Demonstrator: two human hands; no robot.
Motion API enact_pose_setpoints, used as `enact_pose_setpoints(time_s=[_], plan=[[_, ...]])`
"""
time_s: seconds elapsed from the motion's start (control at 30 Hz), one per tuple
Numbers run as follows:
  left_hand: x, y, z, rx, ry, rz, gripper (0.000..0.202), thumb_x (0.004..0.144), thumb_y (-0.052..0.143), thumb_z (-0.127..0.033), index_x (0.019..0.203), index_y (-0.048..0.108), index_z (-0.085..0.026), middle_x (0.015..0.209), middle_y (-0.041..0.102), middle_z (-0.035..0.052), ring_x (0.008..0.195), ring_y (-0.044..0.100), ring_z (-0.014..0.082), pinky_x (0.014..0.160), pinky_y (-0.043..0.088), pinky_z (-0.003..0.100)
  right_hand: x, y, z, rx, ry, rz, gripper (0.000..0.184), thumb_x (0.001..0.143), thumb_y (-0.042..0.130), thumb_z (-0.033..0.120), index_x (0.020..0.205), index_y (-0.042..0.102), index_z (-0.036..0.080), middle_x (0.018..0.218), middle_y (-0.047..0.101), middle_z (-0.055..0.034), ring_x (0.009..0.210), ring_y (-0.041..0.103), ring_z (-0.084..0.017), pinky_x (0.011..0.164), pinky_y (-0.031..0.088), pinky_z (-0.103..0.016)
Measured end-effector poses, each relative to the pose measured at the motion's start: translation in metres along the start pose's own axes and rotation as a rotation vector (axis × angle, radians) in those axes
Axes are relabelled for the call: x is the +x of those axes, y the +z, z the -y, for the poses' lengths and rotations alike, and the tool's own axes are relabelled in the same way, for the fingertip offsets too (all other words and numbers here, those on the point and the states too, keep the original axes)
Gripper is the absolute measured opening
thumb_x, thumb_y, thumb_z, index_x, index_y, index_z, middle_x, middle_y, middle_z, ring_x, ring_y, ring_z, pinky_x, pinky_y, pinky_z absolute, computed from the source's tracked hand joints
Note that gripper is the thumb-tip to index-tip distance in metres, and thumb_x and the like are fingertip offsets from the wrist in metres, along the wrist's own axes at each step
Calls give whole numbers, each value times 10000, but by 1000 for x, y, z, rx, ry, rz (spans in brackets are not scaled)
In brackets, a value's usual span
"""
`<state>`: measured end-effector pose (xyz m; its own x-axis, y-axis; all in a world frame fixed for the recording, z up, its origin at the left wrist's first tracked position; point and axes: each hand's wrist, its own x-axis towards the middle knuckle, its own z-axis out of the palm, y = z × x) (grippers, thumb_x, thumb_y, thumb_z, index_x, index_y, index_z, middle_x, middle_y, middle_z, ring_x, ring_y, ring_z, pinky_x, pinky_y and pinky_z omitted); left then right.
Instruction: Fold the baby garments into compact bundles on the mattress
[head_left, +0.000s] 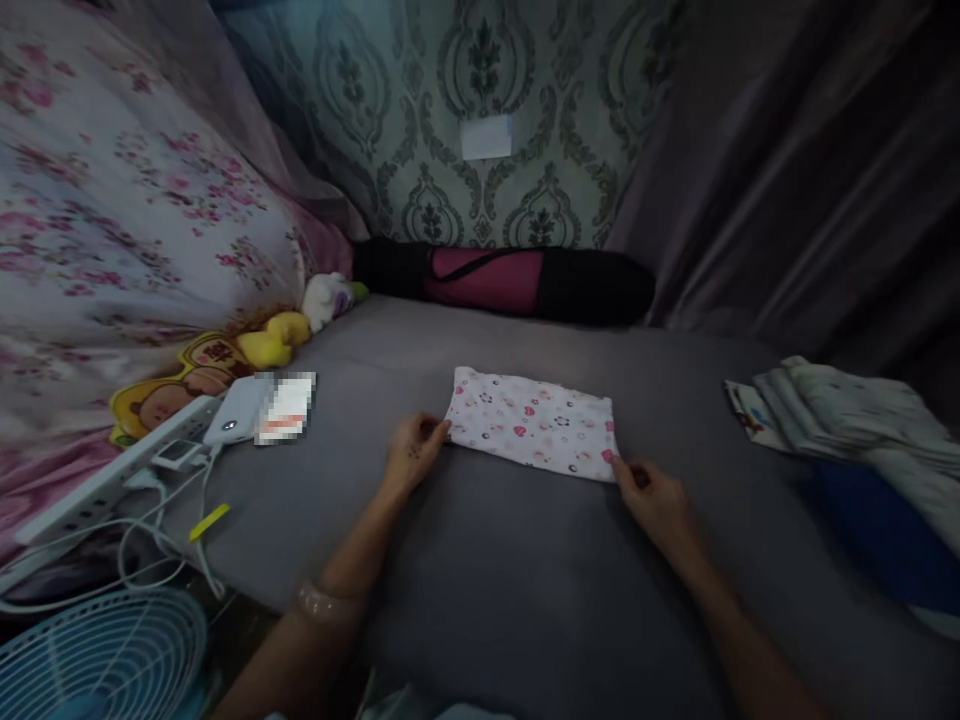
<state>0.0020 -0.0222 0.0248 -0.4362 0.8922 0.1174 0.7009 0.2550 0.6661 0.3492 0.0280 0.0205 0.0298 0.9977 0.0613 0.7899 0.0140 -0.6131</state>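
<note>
A white cloth [534,422] printed with pink hearts and small dark figures lies as a folded rectangle on the grey bed sheet [495,560]. My left hand [414,450] pinches its near left corner between thumb and fingers. At the near right corner, my right hand [654,492] grips the edge in the same way. The cloth is stretched between both hands, its far edge resting away from me. What kind of cloth item it is, I cannot make out.
Folded cloths [847,410] and a dark blue cloth [877,530] lie at the right. Left are a power strip [112,470] with cables, a white power bank [238,410], plush toys [274,338] and a blue fan [105,650]. A black-and-magenta long bag [487,280] lies along the wall.
</note>
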Motion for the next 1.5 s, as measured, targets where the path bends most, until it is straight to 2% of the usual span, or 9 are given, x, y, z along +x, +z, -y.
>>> enact_pose_setpoints(time_s=[0.1, 0.23, 0.37, 0.5, 0.67, 1.13, 1.27, 1.37, 1.5], plan=[[-1, -1, -2, -44, -57, 97, 416, 766, 516, -571, 763, 618, -167, 679, 611, 35, 672, 563, 180, 593, 407, 265, 0, 2, 1, 5, 11, 10, 422, 814, 443, 563, 684, 611, 198, 646, 649, -62, 597, 593, -188, 554, 374, -264], [-4, -4, -8, -35, -54, 126, 407, 746, 487, -564, 690, 603, -178, 606, 564, 9, 613, 534, 167, 548, 369, 256, -3, 1, 5, -92, 57, 0, 402, 869, 392, 452, 703, 638, 180, 675, 666, -82, 637, 606, -183, 563, 360, -257], [-2, -4, -5, 62, -29, 149, 410, 788, 412, -524, 676, 602, -178, 630, 570, 21, 655, 542, 176, 569, 382, 258, -6, -2, 9, -263, 114, 47, 413, 903, 370, 425, 780, 669, 168, 764, 695, -116, 677, 627, -189, 551, 320, -262], [-1, -2, -3, 199, -1, 146, 429, 803, 394, -522, 698, 616, -171, 740, 591, 55, 759, 558, 203, 656, 416, 283, -7, -6, 11, -338, 75, 134, 425, 918, 370, 457, 805, 669, 176, 794, 701, -114, 707, 641, -201, 545, 293, -265], [-3, -7, -4, 248, 15, 207, 432, 821, 380, -511, 705, 619, -171, 797, 601, 68, 806, 570, 215, 704, 435, 294, -7, -16, 12, -310, 69, 188, 423, 908, 398, 474, 739, 660, 189, 725, 683, -78, 675, 620, -181, 542, 286, -257], [-12, -25, -12, 167, 6, 297, 319, 732, 474, -459, 587, 562, -188, 734, 601, 44, 722, 575, 209, 610, 418, 285, -10, -34, -8, -152, -3, 374, 451, 850, 433, 516, 599, 601, 181, 557, 559, 6, 531, 483, -121, 483, 241, -239], [-5, -26, -6, 113, 31, 337, 359, 735, 492, -530, 673, 583, -189, 702, 609, 39, 695, 577, 205, 614, 434, 290, 0, -37, -10, -148, -17, 430, 510, 836, 438, 573, 578, 611, 167, 499, 509, 17, 479, 432, -109, 459, 213, -238], [5, -25, -9, 82, 65, 302, 402, 761, 480, -551, 847, 605, -178, 808, 650, 60, 752, 600, 215, 656, 464, 302, 20, -39, -7, -163, -23, 327, 486, 854, 435, 541, 658, 668, 162, 537, 564, 5, 516, 480, -118, 474, 257, -227], [17, -10, -24, 166, 254, 220, 385, 827, 444, -461, 1036, 598, -177, 977, 656, 96, 937, 607, 245, 805, 476, 347, 49, -32, 7, -149, -11, 126, 357, 873, 460, 403, 857, 722, 162, 783, 705, -60, 688, 599, -144, 552, 341, -210]])
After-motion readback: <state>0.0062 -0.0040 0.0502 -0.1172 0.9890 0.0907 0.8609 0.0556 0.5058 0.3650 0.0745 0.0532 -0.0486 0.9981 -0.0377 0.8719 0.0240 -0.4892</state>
